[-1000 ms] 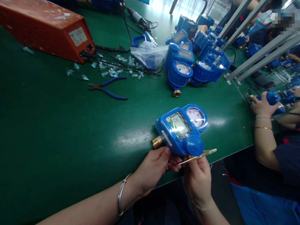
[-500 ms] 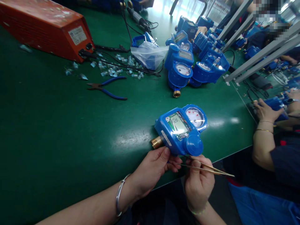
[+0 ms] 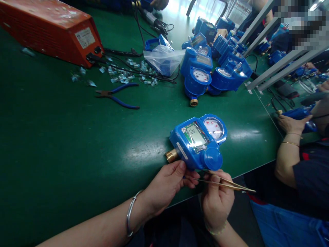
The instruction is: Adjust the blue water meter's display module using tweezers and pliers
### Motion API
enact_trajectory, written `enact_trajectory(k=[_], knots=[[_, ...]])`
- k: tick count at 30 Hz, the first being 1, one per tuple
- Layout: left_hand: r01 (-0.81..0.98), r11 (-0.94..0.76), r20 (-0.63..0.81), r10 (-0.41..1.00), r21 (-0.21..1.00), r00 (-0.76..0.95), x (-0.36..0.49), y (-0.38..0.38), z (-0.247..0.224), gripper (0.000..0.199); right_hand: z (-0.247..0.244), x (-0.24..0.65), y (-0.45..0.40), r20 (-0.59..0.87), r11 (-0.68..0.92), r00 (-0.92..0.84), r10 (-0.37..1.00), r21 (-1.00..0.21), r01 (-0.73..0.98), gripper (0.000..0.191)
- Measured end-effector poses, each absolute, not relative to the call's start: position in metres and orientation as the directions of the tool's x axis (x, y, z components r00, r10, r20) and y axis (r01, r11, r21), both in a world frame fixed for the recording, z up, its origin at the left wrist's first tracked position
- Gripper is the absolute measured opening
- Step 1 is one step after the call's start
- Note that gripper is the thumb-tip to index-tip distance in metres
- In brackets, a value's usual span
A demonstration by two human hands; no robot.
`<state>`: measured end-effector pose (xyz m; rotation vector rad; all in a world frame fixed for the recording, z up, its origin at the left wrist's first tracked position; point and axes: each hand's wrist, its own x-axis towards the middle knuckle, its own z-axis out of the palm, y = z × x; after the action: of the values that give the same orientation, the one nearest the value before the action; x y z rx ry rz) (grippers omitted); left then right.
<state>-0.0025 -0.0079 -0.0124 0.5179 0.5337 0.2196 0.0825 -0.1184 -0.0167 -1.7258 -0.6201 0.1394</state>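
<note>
A blue meter (image 3: 190, 154) with a lit display and a round dial lies near the table's front edge, its brass fitting pointing left. My left hand (image 3: 167, 185) grips the meter's lower edge beside that fitting, thumb on top and fingertips partly underneath. Metal tweezers (image 3: 231, 186) are pinched in my right hand (image 3: 218, 199), just below the round blue cap. Their tips reach under the meter's near side, where the contact is hidden.
Pliers (image 3: 113, 96) lie left of the meter, below small clear pieces (image 3: 123, 73) and an orange box (image 3: 51, 31). More blue meters (image 3: 197, 73) stand behind. At right, another person's hand (image 3: 293, 125) holds a meter beside metal posts (image 3: 277, 65).
The tweezers and my right hand have shifted very slightly left. At the right, the other person's hand and meter have moved a little.
</note>
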Motion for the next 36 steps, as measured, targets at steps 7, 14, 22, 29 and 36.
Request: enact_trajectory(k=[7,14,22,29,36], knots=[[-0.076,0.854,-0.434,0.336,0.515,0.836,-0.003,-0.008,-0.008,0.034,-0.023,0.08,-0.123,0.25,-0.098,0.839,0.483,-0.937,0.336,0.012],[-0.077,0.866,-0.42,0.316,0.495,0.851,-0.003,-0.008,-0.008,0.035,-0.016,0.075,-0.117,0.286,0.074,0.771,0.57,-0.952,0.298,0.012],[-0.03,0.837,-0.439,0.317,0.546,0.841,-0.005,-0.006,-0.008,0.034,-0.009,0.092,-0.11,0.497,0.218,0.758,0.423,-0.867,0.448,0.011],[0.078,0.723,-0.437,0.325,0.687,0.839,-0.006,0.001,0.001,0.031,0.013,0.2,-0.061,0.398,0.421,0.843,0.361,-0.876,0.234,0.013],[0.103,0.693,-0.494,0.394,0.714,0.775,-0.012,0.002,0.012,0.026,0.015,0.225,-0.005,0.133,0.354,0.676,0.725,-0.913,-0.2,0.027]])
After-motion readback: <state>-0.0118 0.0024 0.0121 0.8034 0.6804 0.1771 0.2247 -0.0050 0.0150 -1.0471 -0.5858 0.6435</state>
